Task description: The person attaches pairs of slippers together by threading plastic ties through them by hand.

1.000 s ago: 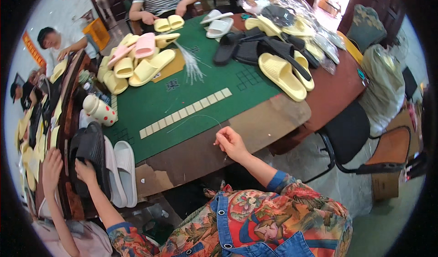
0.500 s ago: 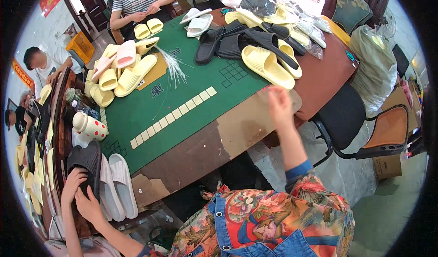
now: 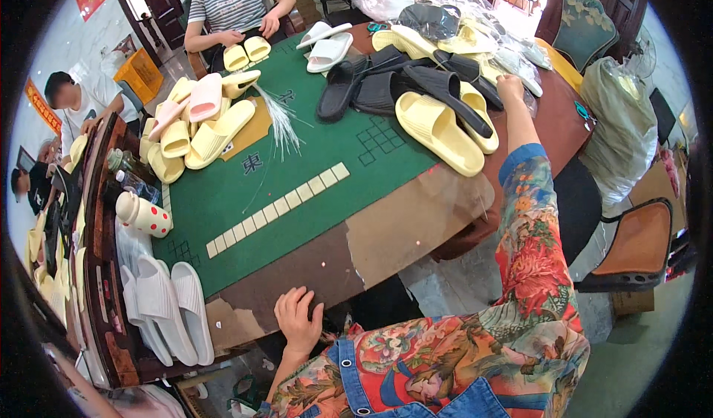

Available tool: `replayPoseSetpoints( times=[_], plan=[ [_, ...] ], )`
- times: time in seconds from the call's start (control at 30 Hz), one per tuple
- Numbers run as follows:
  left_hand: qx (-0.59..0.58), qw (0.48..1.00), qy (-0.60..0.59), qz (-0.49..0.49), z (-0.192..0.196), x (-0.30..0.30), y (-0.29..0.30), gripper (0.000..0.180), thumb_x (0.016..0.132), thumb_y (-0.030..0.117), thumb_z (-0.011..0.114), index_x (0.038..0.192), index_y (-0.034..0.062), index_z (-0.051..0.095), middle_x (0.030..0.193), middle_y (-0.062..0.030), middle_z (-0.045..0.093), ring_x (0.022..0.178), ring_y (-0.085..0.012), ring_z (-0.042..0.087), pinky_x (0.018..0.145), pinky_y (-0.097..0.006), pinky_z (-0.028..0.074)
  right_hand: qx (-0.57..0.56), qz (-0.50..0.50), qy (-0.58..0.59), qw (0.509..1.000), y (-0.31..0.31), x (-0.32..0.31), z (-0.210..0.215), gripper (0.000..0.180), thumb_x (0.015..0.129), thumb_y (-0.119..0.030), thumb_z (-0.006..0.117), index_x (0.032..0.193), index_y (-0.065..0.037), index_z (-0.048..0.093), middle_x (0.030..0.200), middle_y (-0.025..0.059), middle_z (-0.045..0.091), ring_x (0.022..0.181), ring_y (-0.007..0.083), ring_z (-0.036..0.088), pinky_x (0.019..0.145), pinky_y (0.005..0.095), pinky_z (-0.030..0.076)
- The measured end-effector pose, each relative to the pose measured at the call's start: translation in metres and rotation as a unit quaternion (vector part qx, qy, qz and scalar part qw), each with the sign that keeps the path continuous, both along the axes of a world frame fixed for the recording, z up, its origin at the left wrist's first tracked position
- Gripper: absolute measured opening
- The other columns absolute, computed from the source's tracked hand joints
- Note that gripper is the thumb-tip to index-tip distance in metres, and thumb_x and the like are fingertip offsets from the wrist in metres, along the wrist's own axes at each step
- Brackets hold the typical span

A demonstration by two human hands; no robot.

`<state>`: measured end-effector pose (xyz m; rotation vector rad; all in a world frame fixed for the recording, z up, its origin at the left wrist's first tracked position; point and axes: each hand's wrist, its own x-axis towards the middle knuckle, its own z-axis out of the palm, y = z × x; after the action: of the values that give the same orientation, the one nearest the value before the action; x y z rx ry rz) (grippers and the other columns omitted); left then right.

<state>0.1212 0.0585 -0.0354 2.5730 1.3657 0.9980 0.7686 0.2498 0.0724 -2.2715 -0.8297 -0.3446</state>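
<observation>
My left hand [image 3: 298, 321] rests at the near edge of the table with its fingers apart, holding nothing. My right hand [image 3: 509, 90] reaches out to the right side of the slipper pile, its fingers curled. Beside it lie a black slipper [image 3: 445, 90] and a large yellow slipper [image 3: 440, 132]. Whatever is in the right hand's fingers, if anything, is hidden. Several light grey slippers [image 3: 191, 307] stand at the table's left end, away from my left hand.
Yellow and pink slippers [image 3: 204, 99] are heaped at the far left of the green mat [image 3: 297, 165]. A spotted bottle [image 3: 145, 214] stands by the left edge. A person [image 3: 238, 10] handles yellow slippers across the table. A chair [image 3: 631, 243] is at the right.
My left hand has left the black slippers at the left and moved right to the table edge. Those black slippers and another person's hand are gone from there. My right hand has moved farther away.
</observation>
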Motion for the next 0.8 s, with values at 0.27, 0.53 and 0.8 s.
replayPoseSetpoints(
  times=[0.27,0.53,0.8],
  plan=[
    [0.008,0.997,-0.026,0.072,-0.005,0.001,0.002,0.020,0.069,0.016,0.066,0.087,0.0089,0.060,0.095,-0.0060,0.057,0.092,-0.0263,0.053,0.084,-0.041,0.038,0.042,0.243,-0.057,0.967,0.060,0.028,-0.046,0.026,0.092,-0.023,0.034,0.102,-0.006,0.050,0.100,0.0184,0.057,0.098,0.0359,0.053,0.084,0.0395,0.041],
    [0.011,0.998,-0.009,0.060,0.002,0.002,0.006,0.021,0.065,0.014,0.067,0.084,0.0085,0.059,0.091,-0.0070,0.057,0.087,-0.0271,0.054,0.079,-0.041,0.040,0.027,0.311,0.039,0.949,0.071,0.011,-0.047,0.021,0.087,-0.013,0.046,0.096,-0.002,0.061,0.087,0.0121,0.060,0.082,0.0227,0.055,0.076,0.0317,0.042],
    [-0.122,0.979,-0.118,-0.113,0.004,-0.028,-0.027,0.023,0.064,-0.001,0.067,0.085,0.0052,0.060,0.092,-0.0115,0.056,0.083,-0.0246,0.056,0.073,-0.032,0.045,-0.088,0.370,-0.069,0.922,0.014,-0.077,0.016,0.035,0.067,-0.005,0.052,0.100,-0.001,0.061,0.089,0.0163,0.049,0.086,0.0318,0.053,0.078,0.0353,0.043]
  ],
)
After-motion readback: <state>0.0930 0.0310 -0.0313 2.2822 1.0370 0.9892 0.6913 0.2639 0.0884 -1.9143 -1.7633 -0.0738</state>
